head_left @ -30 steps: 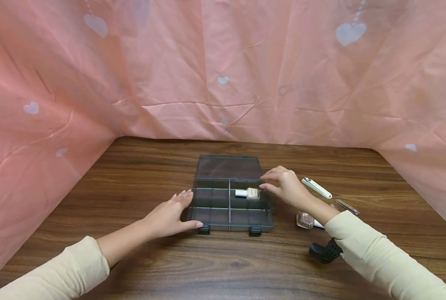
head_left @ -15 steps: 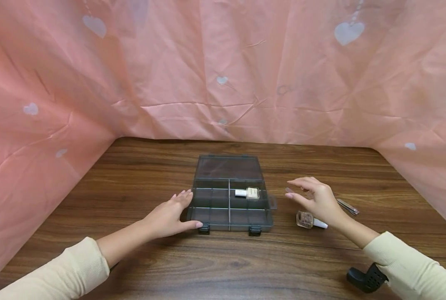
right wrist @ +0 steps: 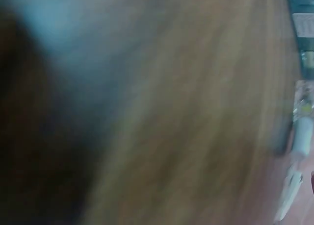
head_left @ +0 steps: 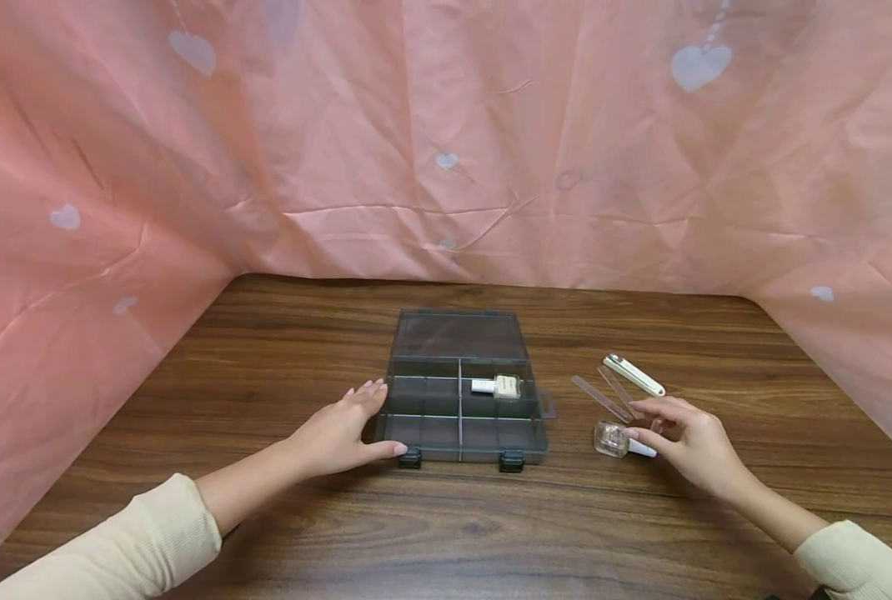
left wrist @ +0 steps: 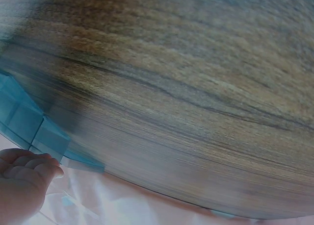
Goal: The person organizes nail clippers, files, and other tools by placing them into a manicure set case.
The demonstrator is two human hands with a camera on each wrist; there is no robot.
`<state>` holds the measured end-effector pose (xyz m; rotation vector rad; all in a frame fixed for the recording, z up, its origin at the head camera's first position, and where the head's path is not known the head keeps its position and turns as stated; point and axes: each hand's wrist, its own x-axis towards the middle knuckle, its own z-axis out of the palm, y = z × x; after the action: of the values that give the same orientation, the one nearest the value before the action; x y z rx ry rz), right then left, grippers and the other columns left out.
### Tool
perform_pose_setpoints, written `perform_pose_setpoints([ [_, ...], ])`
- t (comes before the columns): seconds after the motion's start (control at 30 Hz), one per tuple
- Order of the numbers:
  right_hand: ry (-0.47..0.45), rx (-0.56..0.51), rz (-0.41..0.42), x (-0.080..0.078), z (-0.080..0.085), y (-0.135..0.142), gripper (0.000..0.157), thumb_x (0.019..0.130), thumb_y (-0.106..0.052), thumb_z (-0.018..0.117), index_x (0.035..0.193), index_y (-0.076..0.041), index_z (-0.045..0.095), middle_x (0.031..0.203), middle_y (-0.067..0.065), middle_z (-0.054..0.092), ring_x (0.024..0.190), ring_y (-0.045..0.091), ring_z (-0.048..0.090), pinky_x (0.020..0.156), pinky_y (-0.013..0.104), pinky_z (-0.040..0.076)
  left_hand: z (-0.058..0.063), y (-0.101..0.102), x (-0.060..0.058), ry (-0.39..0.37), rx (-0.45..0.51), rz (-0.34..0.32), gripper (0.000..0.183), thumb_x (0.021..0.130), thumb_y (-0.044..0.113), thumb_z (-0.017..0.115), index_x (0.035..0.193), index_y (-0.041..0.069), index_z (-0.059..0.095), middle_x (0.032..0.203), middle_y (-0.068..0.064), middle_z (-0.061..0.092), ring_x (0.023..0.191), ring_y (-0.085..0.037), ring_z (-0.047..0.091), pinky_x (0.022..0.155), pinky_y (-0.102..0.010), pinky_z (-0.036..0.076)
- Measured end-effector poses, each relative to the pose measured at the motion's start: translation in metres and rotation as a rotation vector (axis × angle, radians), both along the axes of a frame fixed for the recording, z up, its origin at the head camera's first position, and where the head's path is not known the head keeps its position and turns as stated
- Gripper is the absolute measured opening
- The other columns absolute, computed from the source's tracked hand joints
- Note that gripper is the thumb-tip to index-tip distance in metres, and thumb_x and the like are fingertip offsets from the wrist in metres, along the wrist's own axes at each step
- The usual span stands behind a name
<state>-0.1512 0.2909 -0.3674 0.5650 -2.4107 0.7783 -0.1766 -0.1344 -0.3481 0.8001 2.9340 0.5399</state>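
The clear bottle (head_left: 610,439) lay on the tabletop (head_left: 461,529) just left of my right hand (head_left: 689,440), whose thumb and forefinger stood apart. My left hand (head_left: 344,429) rested, fingers extended, against the grey box (head_left: 422,432).

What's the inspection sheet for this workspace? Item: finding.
Surface: wood-grain table
Things: open box; cream bottle in its back right compartment; loose bottle, clipper and two clear strips on the table, right of the box
Clutter: nothing seen besides these
Left hand: at the box's left edge
Right hand: by the loose bottle's cap; grip unclear
Cables: nothing seen
Surroundings: pink curtain, white hearts
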Motion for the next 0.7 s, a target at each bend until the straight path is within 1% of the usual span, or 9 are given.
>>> perform_pose_setpoints([
  [0.1, -0.015, 0.023, -0.009, 0.005, -0.006, 0.007, 0.03, 0.062, 0.0, 0.08, 0.091, -0.002, 0.071, 0.08, 0.004, 0.066, 0.073, -0.009, 0.052, 0.06, 0.006, 0.044, 0.0, 0.0, 0.0, 0.006, -0.001, 0.003, 0.086, 0.08, 0.051, 0.065, 0.136, -0.01, 0.039, 0.145, -0.024, 0.035, 0.136, -0.038, 0.032, 0.111, -0.05, 0.029],
  [0.23, -0.073, 0.048, -0.03, 0.01, -0.012, 0.013, 0.029, 0.065, -0.004, 0.08, 0.092, -0.006, 0.072, 0.087, 0.007, 0.069, 0.079, -0.013, 0.05, 0.06, 0.007, 0.042, -0.001, 0.0, 0.0, 0.008, -0.003, 0.004, 0.086, 0.08, 0.051, 0.065, 0.136, -0.01, 0.039, 0.145, -0.024, 0.035, 0.135, -0.038, 0.033, 0.111, -0.05, 0.029],
  [0.33, -0.085, 0.042, -0.035, 0.011, -0.015, 0.016, 0.028, 0.064, -0.004, 0.081, 0.091, -0.006, 0.071, 0.086, 0.008, 0.069, 0.078, -0.014, 0.05, 0.058, 0.007, 0.042, 0.0, 0.0, 0.0, 0.007, -0.002, 0.003, 0.086, 0.08, 0.05, 0.065, 0.136, -0.01, 0.039, 0.145, -0.024, 0.035, 0.135, -0.038, 0.033, 0.111, -0.05, 0.029],
  [0.43, -0.077, 0.037, -0.033, 0.012, -0.018, 0.017, 0.028, 0.061, -0.001, 0.081, 0.088, -0.004, 0.071, 0.083, 0.01, 0.068, 0.076, -0.013, 0.051, 0.056, 0.007, 0.043, 0.0, 0.0, 0.0, 0.003, -0.001, 0.004, 0.086, 0.08, 0.05, 0.065, 0.136, -0.01, 0.038, 0.145, -0.023, 0.035, 0.136, -0.037, 0.032, 0.111, -0.05, 0.029],
  [0.57, -0.087, 0.034, -0.035, 0.012, -0.02, 0.017, 0.027, 0.061, 0.002, 0.08, 0.085, -0.003, 0.071, 0.083, 0.01, 0.066, 0.075, -0.013, 0.05, 0.055, 0.007, 0.044, 0.0, 0.0, 0.001, 0.002, -0.001, 0.002, 0.086, 0.08, 0.05, 0.065, 0.136, -0.01, 0.038, 0.145, -0.023, 0.035, 0.136, -0.037, 0.032, 0.112, -0.049, 0.028],
  [0.7, -0.106, 0.032, -0.037, 0.012, -0.019, 0.016, 0.023, 0.062, 0.004, 0.079, 0.081, -0.005, 0.071, 0.081, 0.007, 0.065, 0.075, -0.014, 0.049, 0.055, 0.006, 0.044, 0.001, 0.0, 0.001, 0.004, -0.003, -0.002, 0.086, 0.081, 0.05, 0.065, 0.136, -0.01, 0.038, 0.145, -0.024, 0.036, 0.136, -0.037, 0.032, 0.112, -0.049, 0.028],
])
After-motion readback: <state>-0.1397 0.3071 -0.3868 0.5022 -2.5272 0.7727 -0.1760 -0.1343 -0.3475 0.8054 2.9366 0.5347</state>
